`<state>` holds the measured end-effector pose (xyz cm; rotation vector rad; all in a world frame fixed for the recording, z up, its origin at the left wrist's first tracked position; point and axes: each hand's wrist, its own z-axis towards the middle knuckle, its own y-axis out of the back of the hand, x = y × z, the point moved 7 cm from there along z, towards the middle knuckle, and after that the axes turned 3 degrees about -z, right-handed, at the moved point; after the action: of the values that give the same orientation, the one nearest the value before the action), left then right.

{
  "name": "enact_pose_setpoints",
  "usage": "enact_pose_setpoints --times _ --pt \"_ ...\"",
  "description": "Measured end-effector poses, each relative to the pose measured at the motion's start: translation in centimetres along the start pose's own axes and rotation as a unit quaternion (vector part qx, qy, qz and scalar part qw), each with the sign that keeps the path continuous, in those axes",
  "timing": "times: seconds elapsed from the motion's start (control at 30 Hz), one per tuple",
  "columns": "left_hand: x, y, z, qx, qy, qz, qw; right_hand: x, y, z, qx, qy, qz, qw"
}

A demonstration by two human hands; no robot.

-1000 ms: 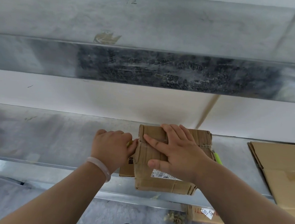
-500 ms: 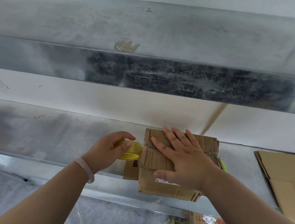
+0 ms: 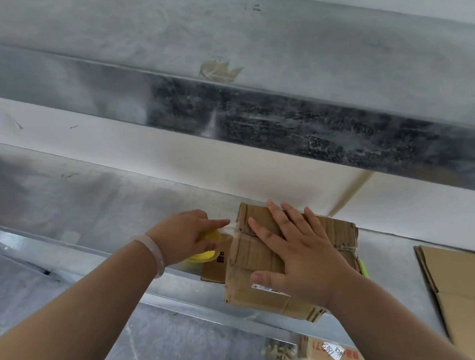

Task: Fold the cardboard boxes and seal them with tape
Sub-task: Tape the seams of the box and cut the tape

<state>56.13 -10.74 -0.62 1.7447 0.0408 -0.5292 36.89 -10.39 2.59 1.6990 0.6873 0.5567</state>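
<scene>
A small worn cardboard box with its flaps folded shut lies on the metal shelf, overhanging the front edge. My right hand presses flat on its top with fingers spread. My left hand grips a yellow tape roll just left of the box, index finger pointing at the box's left edge. A strip of clear tape stretches from the roll to the box's upper left corner.
Flattened cardboard sheets lie on the shelf at the right. Another flat cardboard piece sits under the box's left side. A labelled box and debris lie on the floor below. A metal shelf beam runs overhead.
My left hand has pulled the tape roll leftward away from the box, drawing out tape. The right hand stays pressed on the box top.
</scene>
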Motion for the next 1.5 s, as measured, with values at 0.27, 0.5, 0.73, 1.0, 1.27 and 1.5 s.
enact_pose_setpoints --times 0.27,0.5,0.73,1.0,1.27,1.5 --pt "1.5 0.6 -1.6 -0.106 0.084 -0.247 0.96 -0.3 0.0 0.0 0.001 0.001 0.017 1.0" --pt "0.4 1.2 -3.1 -0.175 0.112 -0.309 0.928 -0.9 -0.1 -0.3 -0.007 0.025 0.016 1.0" --pt "-2.2 -1.2 -3.1 -0.19 0.153 -0.266 0.933 -1.9 -0.3 -1.5 0.001 0.055 0.019 0.998" --pt "-2.6 -1.7 -4.2 -0.19 0.127 -0.317 0.92 -2.5 -0.3 -2.3 -0.007 0.069 0.026 0.997" --pt "-2.9 -2.4 -3.0 -0.181 0.091 -0.27 0.941 -2.6 0.0 -2.4 -0.007 0.057 0.018 0.998" --pt "-3.9 -1.9 -1.0 -0.194 0.069 -0.289 0.935 -2.7 1.9 -3.9 -0.167 0.016 0.031 0.985"
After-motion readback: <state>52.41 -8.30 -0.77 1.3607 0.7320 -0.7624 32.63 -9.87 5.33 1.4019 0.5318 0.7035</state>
